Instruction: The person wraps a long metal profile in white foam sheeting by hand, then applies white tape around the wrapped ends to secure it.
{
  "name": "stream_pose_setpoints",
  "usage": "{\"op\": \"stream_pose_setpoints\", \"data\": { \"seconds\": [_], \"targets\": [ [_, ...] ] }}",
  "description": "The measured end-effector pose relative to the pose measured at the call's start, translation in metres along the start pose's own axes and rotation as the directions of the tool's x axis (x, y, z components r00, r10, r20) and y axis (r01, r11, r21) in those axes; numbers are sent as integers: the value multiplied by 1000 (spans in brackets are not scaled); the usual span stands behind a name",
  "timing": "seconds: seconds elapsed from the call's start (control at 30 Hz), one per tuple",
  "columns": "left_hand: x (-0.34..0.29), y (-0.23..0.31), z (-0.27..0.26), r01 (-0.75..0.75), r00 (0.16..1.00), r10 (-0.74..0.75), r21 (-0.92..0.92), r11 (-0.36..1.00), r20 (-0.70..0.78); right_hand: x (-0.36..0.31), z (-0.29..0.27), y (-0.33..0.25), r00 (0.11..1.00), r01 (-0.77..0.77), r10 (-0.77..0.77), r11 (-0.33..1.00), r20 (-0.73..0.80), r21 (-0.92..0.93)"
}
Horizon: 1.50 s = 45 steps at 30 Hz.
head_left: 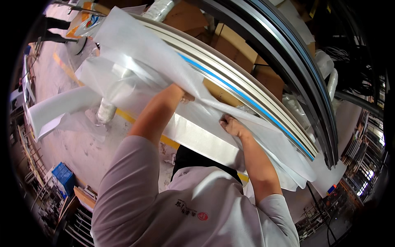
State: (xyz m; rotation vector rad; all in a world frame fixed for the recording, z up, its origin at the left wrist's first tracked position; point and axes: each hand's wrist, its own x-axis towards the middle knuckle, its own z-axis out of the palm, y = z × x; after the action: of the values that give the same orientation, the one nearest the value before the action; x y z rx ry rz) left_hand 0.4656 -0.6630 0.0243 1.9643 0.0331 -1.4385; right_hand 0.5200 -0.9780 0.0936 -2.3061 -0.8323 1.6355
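So, sheet (135,45) lies along the near side of the pale bars (251,86). Right hand (233,126) curled, pinching sheet; left hand (188,97) at sheet, half hidden, grip unclear. Probably best: even tension, smooth creases, avoid tearing.

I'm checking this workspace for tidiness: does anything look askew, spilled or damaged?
No spill or damage stands out. The translucent white sheet looks uneven: it is creased between the left hand and right hand, and its edge lies wavy beside the pale long profiles. That may simply come from handling.
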Motion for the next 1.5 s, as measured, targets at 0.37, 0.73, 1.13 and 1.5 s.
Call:
{"op": "stream_pose_setpoints", "data": {
  "seconds": [0.37,0.73,1.13,1.5],
  "targets": [
    [-25,12,11,-45,977,55,53,998,-207,-173,-120,-90,675,500,-454,861,-581,-91],
    [-191,62,64,173,697,-120,2,985,-707,-75,-203,55,905,5,-57,992,-422,-124],
    [-181,87,70,457,718,-383,-21,889,-582,-219,-198,50,552,-255,-133,913,-823,-319],
    [-178,91,51,461,776,-436,-62,885,-456,-367,-238,164,412,-207,-299,889,-860,-408]
  ]
}}
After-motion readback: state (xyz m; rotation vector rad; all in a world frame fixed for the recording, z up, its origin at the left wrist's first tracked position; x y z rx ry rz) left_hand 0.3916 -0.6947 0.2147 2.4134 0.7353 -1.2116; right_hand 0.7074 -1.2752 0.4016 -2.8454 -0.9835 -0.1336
